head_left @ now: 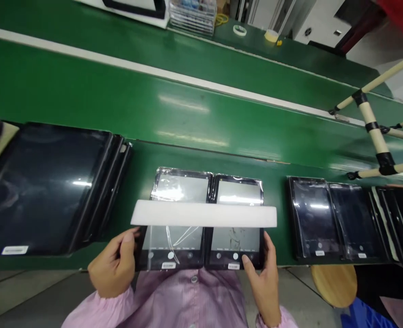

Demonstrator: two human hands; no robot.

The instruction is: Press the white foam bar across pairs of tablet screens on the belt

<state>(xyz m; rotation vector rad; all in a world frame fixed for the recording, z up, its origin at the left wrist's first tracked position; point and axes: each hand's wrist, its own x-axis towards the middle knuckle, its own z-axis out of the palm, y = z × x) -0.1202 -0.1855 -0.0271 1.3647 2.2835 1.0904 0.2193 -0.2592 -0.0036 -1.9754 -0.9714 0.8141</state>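
Two tablets lie side by side in front of me, the left tablet [187,239] and the right tablet [221,234], both with lit screens showing round icons near the bottom. Clear film covers them. Across both rests a white foam strip [204,215], hiding the middle of each screen. My left hand [114,262] is curled at the left tablet's outer edge, its fingertips partly hidden at that edge. On the other side, my right hand [264,273] grips the right tablet, thumb on the lower screen and fingers along its right edge.
Stacked dark tablets [47,187] lean at the left. More tablets [315,218] lie in overlapping rows at the right. Beyond the green bench runs a white strip [146,70]. A cream pipe frame [374,123] juts in at right; tape rolls [271,36] sit at the back.
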